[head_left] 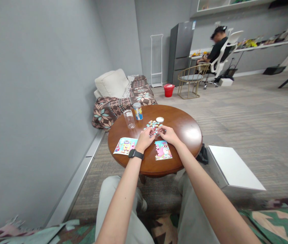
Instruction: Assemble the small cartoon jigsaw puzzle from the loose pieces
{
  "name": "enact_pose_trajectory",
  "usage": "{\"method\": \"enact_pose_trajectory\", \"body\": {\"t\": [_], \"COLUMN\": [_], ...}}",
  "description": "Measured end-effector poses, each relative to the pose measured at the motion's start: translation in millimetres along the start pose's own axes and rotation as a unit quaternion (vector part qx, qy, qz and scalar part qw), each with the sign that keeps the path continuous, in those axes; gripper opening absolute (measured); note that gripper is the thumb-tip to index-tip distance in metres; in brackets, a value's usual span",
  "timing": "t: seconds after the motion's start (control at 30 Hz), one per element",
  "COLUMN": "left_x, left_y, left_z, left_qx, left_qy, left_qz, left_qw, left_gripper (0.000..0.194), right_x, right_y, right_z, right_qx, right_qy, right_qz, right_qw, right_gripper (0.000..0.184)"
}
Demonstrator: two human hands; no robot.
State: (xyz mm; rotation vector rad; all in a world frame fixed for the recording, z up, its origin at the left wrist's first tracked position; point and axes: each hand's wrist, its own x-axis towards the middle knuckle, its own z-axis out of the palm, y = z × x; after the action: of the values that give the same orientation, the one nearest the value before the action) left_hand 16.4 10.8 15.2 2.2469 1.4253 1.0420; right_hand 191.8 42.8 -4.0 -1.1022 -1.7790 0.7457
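Observation:
Over the near side of a loose pile of jigsaw puzzle pieces (154,124), my two hands nearly meet. My left hand (145,138), with a black watch (135,154) at its wrist, has its fingers curled together at a small puzzle piece. Facing it, my right hand (168,134) bends its fingers down onto the pieces; what lies under its fingertips is too small to make out. Below my hands lies a joined section of the puzzle (163,150) with a pink cartoon figure. A printed picture sheet (125,145) is partly covered by my left hand.
The round brown table (187,128) also bears a clear jar (129,119), a printed can (138,112) and a round lid (159,119). A white box (232,166) stands right of the table. Farther back, a person (218,47) sits in a white chair.

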Motion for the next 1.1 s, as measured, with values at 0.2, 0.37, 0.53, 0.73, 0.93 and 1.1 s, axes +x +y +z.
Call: {"method": "enact_pose_trajectory", "body": {"t": [0.2,0.37,0.53,0.73,0.93,1.1], "left_x": [-0.6,-1.0,-0.4,0.5,0.4,0.8], "left_y": [2.7,3.1,3.3,4.2,4.3,1.0], "left_z": [-1.4,-1.1,-1.2,-1.1,-0.3,1.5], "left_qx": [-0.003,0.004,0.022,0.047,0.046,0.059], "left_qy": [-0.005,-0.005,-0.014,-0.021,-0.013,-0.026], "left_qz": [-0.007,-0.005,-0.004,-0.004,-0.008,-0.007], "left_qw": [1.000,1.000,1.000,0.999,0.999,0.998], "left_gripper": [0.012,0.013,0.011,0.014,0.020,0.027], "right_x": [0.4,0.4,0.0,0.1,-0.2,0.1], "right_y": [0.6,1.1,0.6,-0.4,-2.6,0.8], "right_z": [-0.3,-1.1,-0.6,-0.9,-1.2,-0.4], "right_qx": [-0.008,-0.017,-0.006,-0.001,-0.003,-0.005], "right_qy": [0.000,-0.008,-0.004,-0.004,0.003,0.005], "right_qz": [-0.013,-0.015,-0.020,-0.022,-0.019,-0.025], "right_qw": [1.000,1.000,1.000,1.000,1.000,1.000], "right_gripper": [0.013,0.015,0.013,0.005,0.006,0.010]}}
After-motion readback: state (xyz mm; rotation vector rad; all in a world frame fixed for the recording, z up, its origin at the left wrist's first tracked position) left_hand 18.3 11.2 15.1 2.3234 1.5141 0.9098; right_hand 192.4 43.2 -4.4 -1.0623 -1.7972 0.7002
